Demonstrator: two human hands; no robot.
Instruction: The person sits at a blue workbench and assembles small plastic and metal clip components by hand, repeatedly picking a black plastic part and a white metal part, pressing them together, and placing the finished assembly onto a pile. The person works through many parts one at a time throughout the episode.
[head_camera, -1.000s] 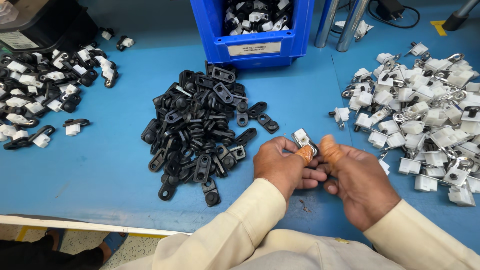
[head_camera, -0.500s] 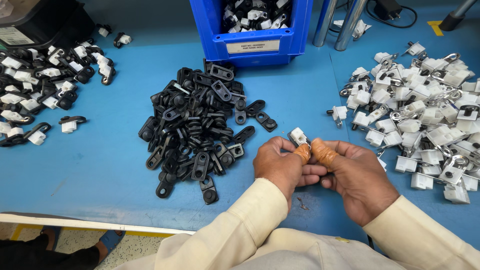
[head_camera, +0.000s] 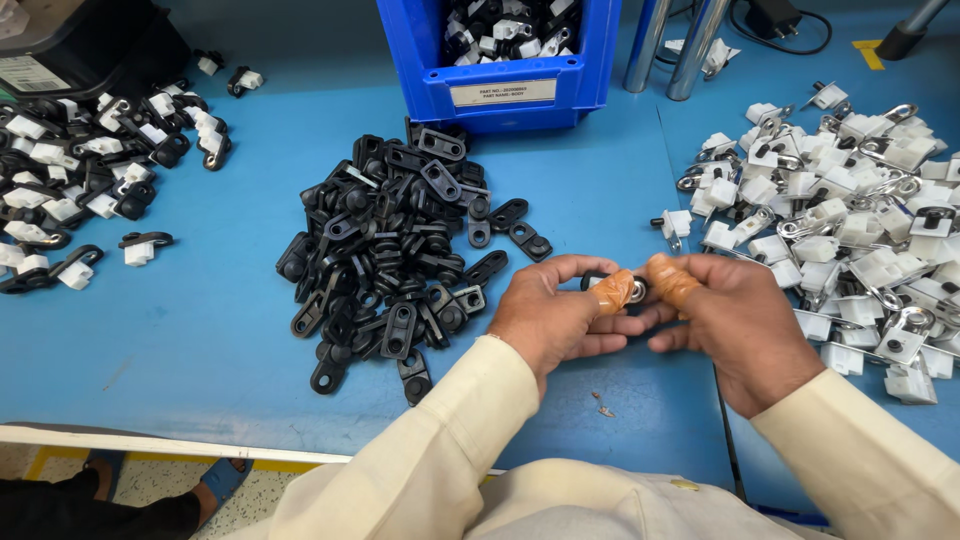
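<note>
Grip: left hand (head_camera: 550, 315) and right hand (head_camera: 735, 325) both pinching one small black-and-metal part (head_camera: 634, 291) between taped thumbs | part sits dead centre between them, above tabletop (head_camera: 200, 330) near edge | black clip pile (head_camera: 400, 250) left, white pile (head_camera: 850, 220) right

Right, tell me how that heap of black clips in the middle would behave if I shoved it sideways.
The heap of black clips would probably scatter rather than move as one: the pieces lie loose and overlapping. Each looks like a flat, rigid plastic tab with a hole, so likely light and stiff. On the smooth blue table they should slide, not roll, and strays already sit apart at the edge.
</note>
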